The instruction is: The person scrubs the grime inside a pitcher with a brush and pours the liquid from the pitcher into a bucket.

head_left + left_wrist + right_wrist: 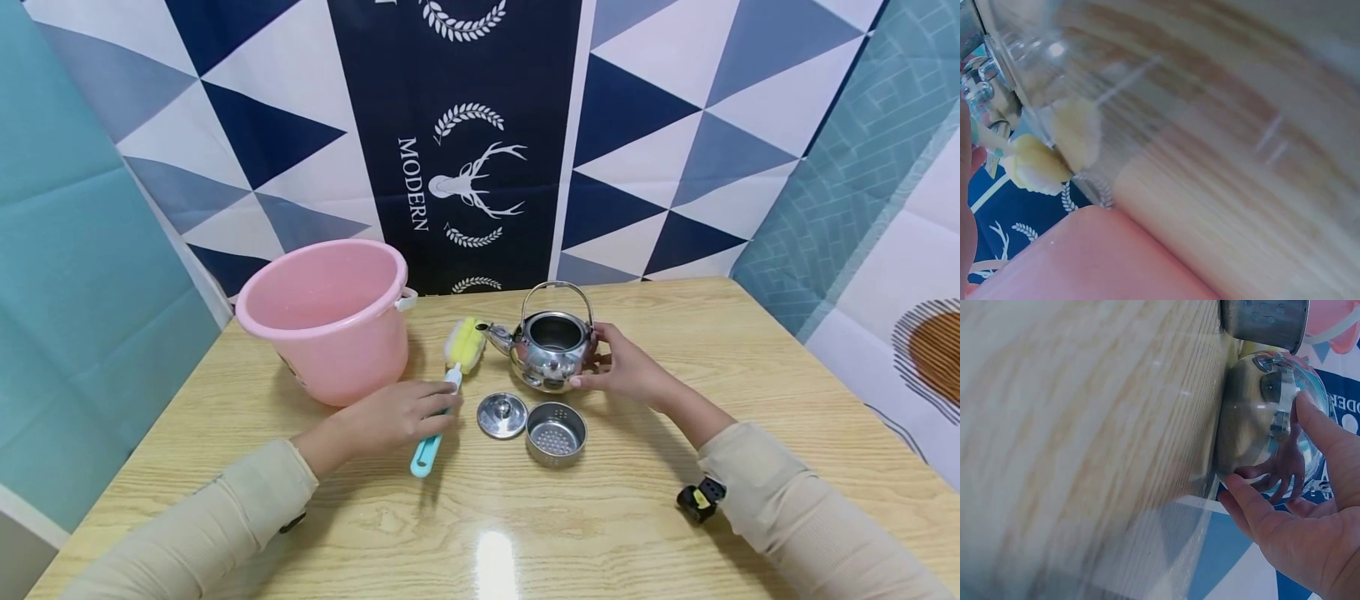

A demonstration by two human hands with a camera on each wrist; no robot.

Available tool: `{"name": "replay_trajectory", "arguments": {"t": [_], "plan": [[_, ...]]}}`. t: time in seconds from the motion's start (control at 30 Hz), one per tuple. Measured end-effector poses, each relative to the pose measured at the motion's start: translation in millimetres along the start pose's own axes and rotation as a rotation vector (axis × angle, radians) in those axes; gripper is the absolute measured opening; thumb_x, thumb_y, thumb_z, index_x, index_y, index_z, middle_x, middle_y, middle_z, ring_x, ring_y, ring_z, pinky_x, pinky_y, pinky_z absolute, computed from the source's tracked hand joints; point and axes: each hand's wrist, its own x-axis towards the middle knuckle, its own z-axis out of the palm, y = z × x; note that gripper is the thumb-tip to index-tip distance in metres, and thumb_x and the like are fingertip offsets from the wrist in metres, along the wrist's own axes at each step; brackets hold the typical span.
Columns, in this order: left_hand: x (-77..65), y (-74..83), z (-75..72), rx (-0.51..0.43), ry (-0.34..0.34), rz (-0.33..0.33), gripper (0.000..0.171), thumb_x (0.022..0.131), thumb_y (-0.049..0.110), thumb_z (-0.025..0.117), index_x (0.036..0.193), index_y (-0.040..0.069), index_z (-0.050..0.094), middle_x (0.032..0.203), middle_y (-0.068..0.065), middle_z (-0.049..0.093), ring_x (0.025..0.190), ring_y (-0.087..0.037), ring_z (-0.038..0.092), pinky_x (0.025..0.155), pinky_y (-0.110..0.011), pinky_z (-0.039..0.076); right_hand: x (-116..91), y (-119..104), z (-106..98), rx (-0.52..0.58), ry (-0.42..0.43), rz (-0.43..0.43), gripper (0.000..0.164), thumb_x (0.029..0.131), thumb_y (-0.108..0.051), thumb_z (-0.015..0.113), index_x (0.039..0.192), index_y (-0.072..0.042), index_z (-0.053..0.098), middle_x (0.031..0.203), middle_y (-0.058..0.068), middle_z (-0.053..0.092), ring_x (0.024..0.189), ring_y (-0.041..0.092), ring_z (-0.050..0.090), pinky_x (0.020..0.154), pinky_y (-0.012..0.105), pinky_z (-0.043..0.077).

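The left hand (401, 415) grasps a brush (453, 377), its fingers curled over the teal handle (424, 457), whose end sticks out below them towards the person. Beyond the fingertips, the yellow sponge head (467, 345) points towards the backdrop (480, 100). The right hand (628, 367) grips the side of a kettle (546, 367), thumb on the near face and the other fingers spread round the right side. The kettle stands upright on the table (592, 533) to the left of those fingers, uncovered, its hoop handle (557, 284) raised and its spout (497, 335) aimed at the sponge; whether those 2 touch I cannot tell. Just right of the left fingertips lies the lid (502, 416). Beside it, on the near side of the right thumb, sits a strainer (556, 434). A pink bucket (352, 354) stands beyond the left knuckles.
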Motion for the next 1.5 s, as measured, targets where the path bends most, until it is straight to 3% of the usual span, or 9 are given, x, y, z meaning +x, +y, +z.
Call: {"name": "replay_trajectory", "arguments": {"t": [0.37, 0.53, 0.67, 0.83, 0.93, 1.03, 1.3, 1.4, 1.5], "plan": [[12.4, -4.0, -10.2, -0.074, 0.22, -0.056, 0.028, 0.083, -0.012, 0.057, 0.108, -0.001, 0.059, 0.115, -0.016, 0.065, 0.11, -0.029, 0.063, 0.097, -0.034, 0.05, 0, 2, 0, 0.005, 0.0, -0.015, 0.094, 0.082, -0.015, 0.081, 0.148, 0.006, 0.017, 0.146, 0.032, 0.029, 0.126, 0.052, 0.043, 0.101, 0.05, 0.044], [21.1, -2.1, -19.4, -0.121, 0.284, -0.124, 0.03, 0.081, -0.014, 0.061, 0.108, -0.002, 0.061, 0.113, -0.016, 0.065, 0.108, -0.026, 0.064, 0.096, -0.031, 0.05, 0, 2, 0, 0.011, -0.001, -0.021, 0.094, 0.082, -0.015, 0.08, 0.148, 0.006, 0.017, 0.145, 0.031, 0.029, 0.125, 0.052, 0.044, 0.101, 0.049, 0.045], [27.9, 0.0, -27.5, -0.24, 0.316, -0.219, 0.04, 0.073, -0.018, 0.065, 0.108, 0.0, 0.06, 0.114, -0.016, 0.065, 0.108, -0.028, 0.064, 0.097, -0.032, 0.049, -2, 1, 1, 0.026, -0.003, -0.038, 0.091, 0.083, -0.011, 0.079, 0.148, 0.006, 0.017, 0.144, 0.031, 0.03, 0.123, 0.05, 0.047, 0.098, 0.048, 0.047], [34.8, 0.3, -34.4, -0.394, 0.381, -0.344, 0.009, 0.097, 0.003, 0.055, 0.105, 0.0, 0.059, 0.109, -0.016, 0.068, 0.103, -0.029, 0.067, 0.094, -0.031, 0.051, -2, 1, 1, 0.036, -0.002, -0.053, 0.09, 0.084, -0.009, 0.078, 0.148, 0.006, 0.016, 0.143, 0.031, 0.029, 0.123, 0.049, 0.048, 0.097, 0.049, 0.048], [37.6, -0.8, -38.4, -0.397, 0.427, -0.371, 0.031, 0.104, 0.023, 0.042, 0.106, -0.003, 0.059, 0.105, -0.016, 0.069, 0.098, -0.029, 0.068, 0.088, -0.031, 0.054, -1, 3, 2, 0.023, 0.002, -0.052, 0.091, 0.084, -0.01, 0.078, 0.148, 0.006, 0.016, 0.144, 0.031, 0.029, 0.124, 0.05, 0.047, 0.098, 0.049, 0.047], [39.8, -3.2, -44.1, -0.393, 0.442, -0.399, 0.038, 0.105, 0.028, 0.04, 0.107, -0.004, 0.06, 0.102, -0.014, 0.068, 0.094, -0.027, 0.068, 0.084, -0.032, 0.056, 1, 5, 1, 0.01, 0.005, -0.045, 0.092, 0.083, -0.011, 0.079, 0.148, 0.006, 0.017, 0.145, 0.031, 0.029, 0.125, 0.05, 0.045, 0.1, 0.049, 0.046], [42.9, -14.9, -59.9, -0.324, 0.428, -0.469, 0.017, 0.102, 0.014, 0.051, 0.104, -0.002, 0.057, 0.099, -0.011, 0.067, 0.088, -0.021, 0.064, 0.076, -0.033, 0.054, 1, 5, 1, -0.004, 0.006, -0.032, 0.093, 0.082, -0.015, 0.08, 0.148, 0.005, 0.017, 0.146, 0.03, 0.03, 0.126, 0.051, 0.044, 0.102, 0.049, 0.044], [43.8, -19.2, -64.3, -0.393, 0.473, -0.499, 0.009, 0.096, 0.001, 0.058, 0.103, -0.002, 0.054, 0.102, -0.013, 0.065, 0.092, -0.024, 0.064, 0.077, -0.03, 0.056, 1, 5, 1, -0.002, 0.004, -0.028, 0.094, 0.082, -0.016, 0.08, 0.148, 0.005, 0.017, 0.146, 0.03, 0.03, 0.126, 0.05, 0.044, 0.102, 0.049, 0.044], [45.1, -21.7, -70.0, -0.488, 0.506, -0.542, 0.022, 0.088, -0.013, 0.061, 0.104, -0.002, 0.052, 0.104, -0.014, 0.063, 0.091, -0.023, 0.064, 0.074, -0.027, 0.058, 2, 6, 1, 0.005, 0.004, -0.03, 0.094, 0.082, -0.015, 0.08, 0.148, 0.005, 0.017, 0.147, 0.03, 0.029, 0.127, 0.05, 0.044, 0.101, 0.049, 0.045]]}}
